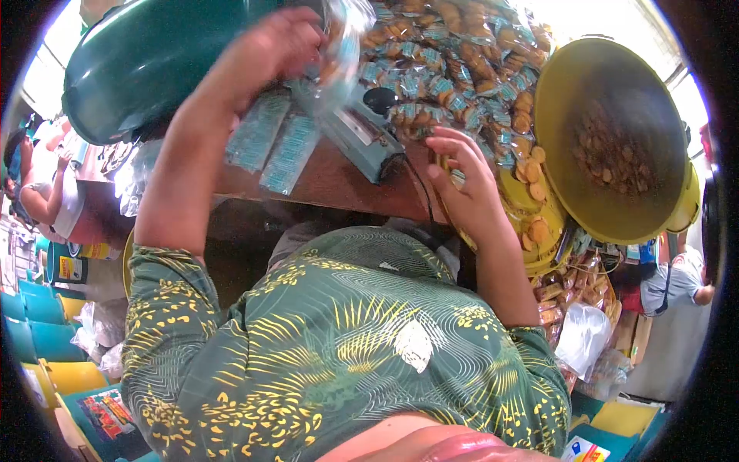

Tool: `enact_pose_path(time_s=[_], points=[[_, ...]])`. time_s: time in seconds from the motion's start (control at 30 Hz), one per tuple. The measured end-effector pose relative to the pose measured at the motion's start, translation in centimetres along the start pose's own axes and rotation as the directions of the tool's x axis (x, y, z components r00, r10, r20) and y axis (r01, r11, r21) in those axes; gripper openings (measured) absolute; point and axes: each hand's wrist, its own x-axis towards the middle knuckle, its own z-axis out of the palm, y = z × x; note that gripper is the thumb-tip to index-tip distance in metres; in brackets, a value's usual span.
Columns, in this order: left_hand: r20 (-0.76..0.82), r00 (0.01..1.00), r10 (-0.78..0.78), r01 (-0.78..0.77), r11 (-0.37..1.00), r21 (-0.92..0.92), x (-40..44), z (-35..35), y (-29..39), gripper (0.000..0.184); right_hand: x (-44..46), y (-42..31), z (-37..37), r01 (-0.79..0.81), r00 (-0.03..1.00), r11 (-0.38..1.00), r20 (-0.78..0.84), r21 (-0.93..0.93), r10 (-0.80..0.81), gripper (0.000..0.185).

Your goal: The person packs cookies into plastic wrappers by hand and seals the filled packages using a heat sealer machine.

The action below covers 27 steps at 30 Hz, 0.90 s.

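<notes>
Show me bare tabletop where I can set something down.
One bare strip of table lies between the flat printed wrappers, the heat sealer and its front edge. Farther back, packaged cookies crowd the right and a green tub the left.

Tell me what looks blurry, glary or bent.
Head view: the left grip and nearby clear plastic packet are smeared; head view: white glare above the round yellow tub; head view: the lens bows the scene, leaving dark curved sides.

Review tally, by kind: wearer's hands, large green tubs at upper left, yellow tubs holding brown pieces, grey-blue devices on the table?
Hands: 2 (left hand, right hand)
Green tub: 1
Yellow tub: 1
Grey-blue device: 1
Total: 5
</notes>
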Motion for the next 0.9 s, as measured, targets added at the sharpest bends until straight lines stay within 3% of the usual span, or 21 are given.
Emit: enact_pose_path(time_s=[0.07, 0.13, 0.2, 0.27, 0.33, 0.4, 0.5, 0.6, 0.7, 0.8, 0.9], points=[[-0.315, 0.924, 0.216, -0.194, 0.976, 0.100, 1.3, -2.2, 0.8, 0.049, -1.9, 0.7, -1.3, -0.023, 1.000, 1.000, -0.008, -0.016, 0.023, 0.033], [-0.356, 0.915, 0.189, -0.158, 0.981, 0.114, 0.9, -3.7, -1.4, 0.051, -3.7, 2.0, -2.9, -0.083, 0.996, 0.996, -0.036, -0.028, 0.082, 0.035], [-0.464, 0.883, 0.071, 0.015, 0.984, 0.179, 0.2, -3.2, -6.1, 0.043, -5.7, 3.6, -4.3, -0.174, 0.982, 0.983, -0.068, 0.063, 0.179, 0.035], [-0.417, 0.908, 0.031, 0.233, 0.790, 0.567, -0.5, -5.2, -14.3, 0.042, -7.2, 5.4, -6.3, -0.200, 0.977, 0.980, -0.078, -0.012, 0.199, 0.032], [-0.395, 0.918, -0.039, 0.357, 0.516, 0.779, -2.2, -4.9, -19.6, 0.042, -8.4, 7.0, -8.6, -0.287, 0.956, 0.953, -0.086, -0.100, 0.279, 0.030], [-0.133, 0.991, -0.003, 0.131, 0.227, 0.965, -3.2, -5.8, -24.5, 0.040, -8.1, 9.8, -11.5, -0.520, 0.854, 0.834, -0.145, -0.186, 0.500, 0.032], [-0.371, 0.915, 0.159, 0.296, 0.361, 0.884, -4.4, -2.1, -22.8, 0.035, -7.0, 13.7, -14.1, -0.528, 0.836, 0.789, -0.357, -0.313, 0.418, 0.037], [-0.144, 0.970, 0.197, 0.078, 0.309, 0.948, -4.2, -3.4, -24.1, 0.033, -5.9, 18.2, -14.5, -0.330, 0.935, 0.693, -0.321, -0.641, 0.149, 0.041], [-0.067, 0.989, 0.129, 0.052, 0.119, 0.992, -3.8, -3.7, -24.7, 0.029, -5.6, 18.5, -13.5, -0.387, 0.919, 0.661, -0.213, -0.643, 0.332, 0.043], [-0.182, 0.971, 0.154, 0.155, 0.176, 0.972, -4.1, -1.8, -23.2, 0.025, -4.9, 16.4, -13.2, -0.477, 0.874, 0.674, -0.218, -0.565, 0.435, 0.043], [-0.308, 0.920, 0.242, 0.216, 0.343, 0.914, -5.0, -0.4, -22.9, 0.022, -6.3, 13.4, -11.8, -0.447, 0.889, 0.746, -0.157, -0.493, 0.429, 0.039]])
